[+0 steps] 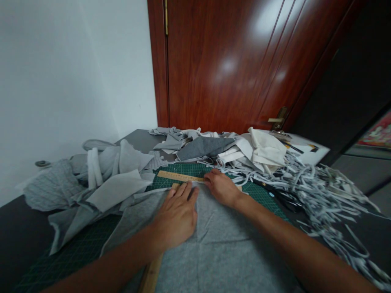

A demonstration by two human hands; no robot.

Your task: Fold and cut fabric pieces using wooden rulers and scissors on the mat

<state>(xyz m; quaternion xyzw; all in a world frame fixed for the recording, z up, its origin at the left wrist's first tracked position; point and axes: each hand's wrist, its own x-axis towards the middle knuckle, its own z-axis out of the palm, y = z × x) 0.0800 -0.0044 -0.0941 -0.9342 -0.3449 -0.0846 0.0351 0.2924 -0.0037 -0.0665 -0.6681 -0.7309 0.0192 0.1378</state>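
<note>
Wooden ruler crosswise; left fingers flat on grey cloth; right fingers: hold unclear.

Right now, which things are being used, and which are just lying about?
Seemingly in use:
- gray cloth, under both hands
- wooden ruler, by the right hand
- wooden strip, under the left hand
- green cutting mat

Probably lying about:
- heaped fabric strips
- ribbed gray fabric

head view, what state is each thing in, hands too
Left hand: open, palm down, pressing on the cloth
Right hand: fingers curled at the cloth's far edge
Gray cloth: spread out, creased
Wooden ruler: lying across the mat
Green cutting mat: flat, partly covered
Cloth strips: tangled heap
Door: shut
</note>
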